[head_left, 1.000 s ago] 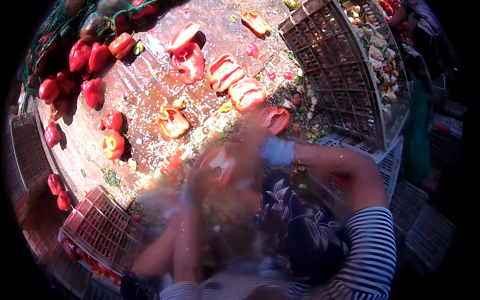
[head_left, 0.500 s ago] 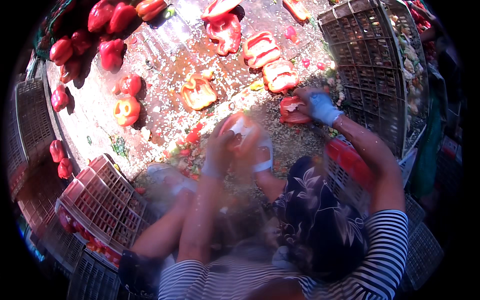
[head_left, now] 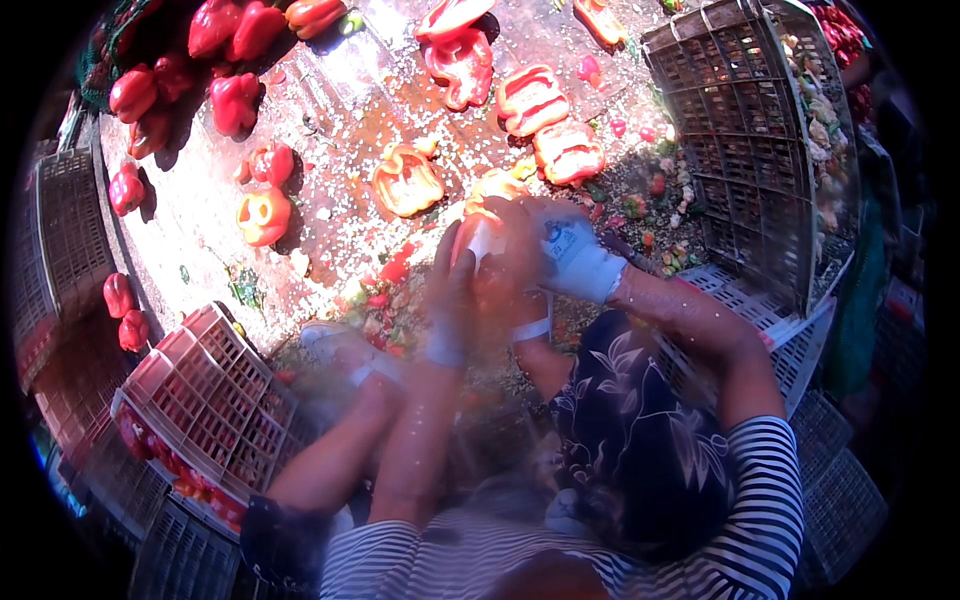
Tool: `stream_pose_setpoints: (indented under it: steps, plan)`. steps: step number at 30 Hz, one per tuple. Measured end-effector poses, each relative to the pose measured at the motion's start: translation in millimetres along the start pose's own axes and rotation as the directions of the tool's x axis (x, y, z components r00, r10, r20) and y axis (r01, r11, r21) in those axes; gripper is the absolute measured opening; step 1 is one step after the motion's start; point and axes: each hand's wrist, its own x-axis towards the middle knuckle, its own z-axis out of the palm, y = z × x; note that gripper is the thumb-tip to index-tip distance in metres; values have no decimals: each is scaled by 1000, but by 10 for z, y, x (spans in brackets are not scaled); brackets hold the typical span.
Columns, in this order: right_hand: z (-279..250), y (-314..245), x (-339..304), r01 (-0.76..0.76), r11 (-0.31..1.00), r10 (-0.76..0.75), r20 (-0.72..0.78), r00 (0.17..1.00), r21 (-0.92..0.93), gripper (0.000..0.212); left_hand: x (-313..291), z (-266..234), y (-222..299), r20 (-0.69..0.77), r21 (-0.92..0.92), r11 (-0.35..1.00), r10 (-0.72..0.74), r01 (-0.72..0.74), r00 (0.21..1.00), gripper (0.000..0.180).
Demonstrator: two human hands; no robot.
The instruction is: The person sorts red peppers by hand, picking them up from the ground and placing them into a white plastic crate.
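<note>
In front of me, my left hand is wrapped round a red bell pepper with a pale patch showing on it. My right hand, in a white glove with a blue mark, comes in from the right and closes on the same pepper; its fingertips are blurred. Just beyond the hands lies an orange-red pepper piece. Farther out, cut pepper halves rest on the seed-strewn ground, among them an open ring-like half and another half.
A dark crate stands tilted at the right, with pale scraps behind it, above a white lattice crate. Another crate with red peppers leans at the lower left. Whole red peppers lie at the far left. Trimmings litter the ground.
My right hand has moved left from a pepper half on the ground to the pepper in my left hand. That half and a red shape over the right crate no longer show.
</note>
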Motion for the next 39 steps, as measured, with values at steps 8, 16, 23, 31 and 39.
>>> stream_pose_setpoints:
  steps: [8, 16, 23, 31, 39]
  plan:
    - [545, 476, -84, 29, 988, -11, -116, 993, 154, 33, -79, -180, -267, 86, 526, 826, 184, -202, 979, 52]
    - [-36, 514, -23, -165, 967, 237, 444, 864, -195, 47, -139, -129, -13, -131, 276, 961, 68, -29, 989, 49]
    - [399, 400, 309, -252, 939, 295, 169, 941, -234, 69, 12, -459, -217, -73, 184, 983, -13, 26, 997, 47]
    - [782, 549, 131, -247, 948, 286, -199, 937, 200, 68, 187, -461, -319, 517, 672, 531, 163, -516, 841, 66]
    - [718, 824, 139, -478, 634, 457, 204, 866, 608, 36, 473, -417, -432, 196, 9, 961, -274, 278, 942, 51]
